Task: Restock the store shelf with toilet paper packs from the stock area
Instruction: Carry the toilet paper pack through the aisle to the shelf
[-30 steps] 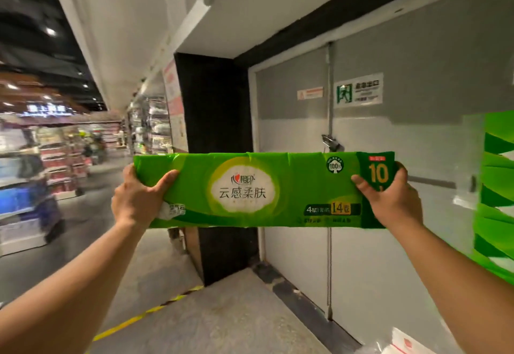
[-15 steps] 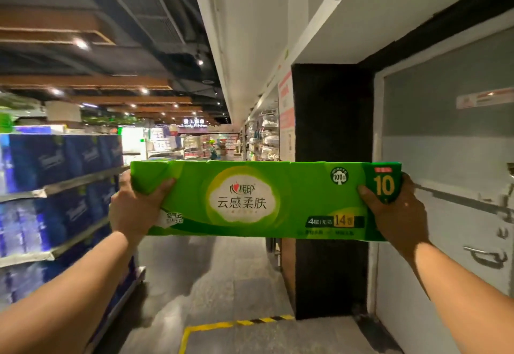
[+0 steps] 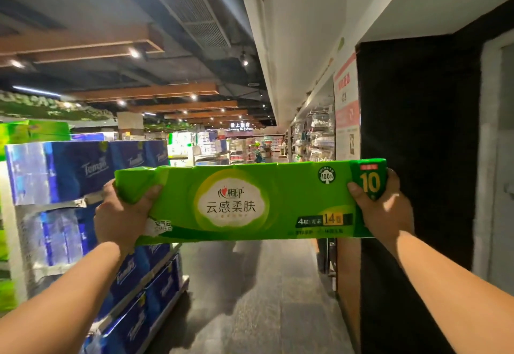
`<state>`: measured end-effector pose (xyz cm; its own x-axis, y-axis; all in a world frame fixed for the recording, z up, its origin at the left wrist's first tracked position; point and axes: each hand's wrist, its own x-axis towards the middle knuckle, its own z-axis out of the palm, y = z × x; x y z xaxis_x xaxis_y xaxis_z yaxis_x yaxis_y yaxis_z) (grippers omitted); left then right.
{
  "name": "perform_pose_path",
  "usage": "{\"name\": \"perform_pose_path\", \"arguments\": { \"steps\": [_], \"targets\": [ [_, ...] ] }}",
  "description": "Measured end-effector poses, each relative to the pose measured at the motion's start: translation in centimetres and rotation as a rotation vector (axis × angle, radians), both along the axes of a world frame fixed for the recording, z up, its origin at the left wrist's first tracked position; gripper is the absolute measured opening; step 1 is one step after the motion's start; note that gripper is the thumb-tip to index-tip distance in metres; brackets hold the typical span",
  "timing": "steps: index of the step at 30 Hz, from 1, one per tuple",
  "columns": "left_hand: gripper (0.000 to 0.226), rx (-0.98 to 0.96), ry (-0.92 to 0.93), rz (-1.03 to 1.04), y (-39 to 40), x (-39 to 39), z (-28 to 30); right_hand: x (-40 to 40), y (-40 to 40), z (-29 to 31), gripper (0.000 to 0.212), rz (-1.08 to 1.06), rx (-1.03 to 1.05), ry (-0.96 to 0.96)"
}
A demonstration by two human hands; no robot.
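- Toilet paper pack (image 3: 250, 203): long green block, glossy crinkled plastic wrap, held level at chest height over the aisle floor.
- Left hand (image 3: 122, 217) clamped on its left end, right hand (image 3: 386, 209) on its right end.
- Shelf (image 3: 155, 278) at left: blue film-wrapped packs, stacked.

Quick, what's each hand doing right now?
Left hand: closed on the left end of the green toilet paper pack.
Right hand: closed on the pack's right end.
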<state>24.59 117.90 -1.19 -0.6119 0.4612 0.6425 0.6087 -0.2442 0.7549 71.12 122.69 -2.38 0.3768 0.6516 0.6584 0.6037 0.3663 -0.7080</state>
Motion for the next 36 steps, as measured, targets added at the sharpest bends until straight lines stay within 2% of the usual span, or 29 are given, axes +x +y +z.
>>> {"name": "perform_pose_path", "arguments": {
  "steps": [3, 6, 9, 12, 14, 16, 17, 19, 22, 24, 26, 30, 33, 36],
  "targets": [
    [0.097, -0.004, 0.000, -0.024, 6.3, -1.9, 0.8, -2.0, 7.1, 0.4, 0.084, 0.005, -0.008, 0.030],
    [0.098, 0.001, 0.014, -0.054, 13.2, -3.8, 1.7, -3.8, 14.2, 0.3, 0.088, 0.039, -0.011, 0.091],
    [0.100, -0.036, 0.043, -0.043, 20.0, -5.3, 1.7, -4.9, 21.9, 0.1, 0.098, 0.103, -0.021, 0.193],
    [0.099, -0.053, 0.038, -0.020, 27.4, -6.8, 1.5, -7.3, 28.5, 0.5, 0.098, 0.207, 0.042, 0.341],
    [0.097, -0.058, 0.039, 0.001, 32.5, -7.6, 1.1, -8.7, 33.5, 0.5, 0.122, 0.251, 0.048, 0.407],
    [0.095, -0.049, 0.041, 0.017, 37.7, -8.2, 0.5, -9.7, 38.9, 0.0, 0.158, 0.240, 0.087, 0.407],
    [0.094, -0.050, 0.042, 0.027, 40.3, -8.5, 0.2, -10.1, 41.7, -0.3, 0.165, 0.236, 0.087, 0.368],
    [0.093, -0.059, 0.040, 0.040, 45.4, -9.0, 0.0, -10.8, 47.2, -0.1, 0.160, 0.223, 0.049, 0.295],
    [0.093, -0.097, 0.023, 0.079, 53.5, -9.7, 0.5, -11.8, 55.5, 1.1, 0.132, 0.297, 0.009, 0.232],
    [0.096, -0.087, 0.007, 0.094, 58.8, -10.4, 0.8, -12.6, 61.8, 2.3, 0.134, 0.295, 0.017, 0.218],
    [0.096, -0.080, -0.004, 0.112, 63.8, -11.3, 1.3, -13.8, 67.9, 2.9, 0.124, 0.328, -0.004, 0.213],
    [0.084, -0.092, -0.010, 0.149, 73.8, -14.2, 1.1, -16.5, 80.5, 2.5, 0.113, 0.267, -0.032, 0.134],
    [0.098, -0.081, -0.018, 0.179, 82.3, -17.0, 0.8, -18.7, 89.6, 2.1, 0.114, 0.192, -0.022, 0.034],
    [0.098, -0.118, -0.023, 0.190, 91.1, -19.9, 0.6, -21.9, 97.3, 2.0, 0.111, 0.191, -0.018, 0.038]
  ]
}}
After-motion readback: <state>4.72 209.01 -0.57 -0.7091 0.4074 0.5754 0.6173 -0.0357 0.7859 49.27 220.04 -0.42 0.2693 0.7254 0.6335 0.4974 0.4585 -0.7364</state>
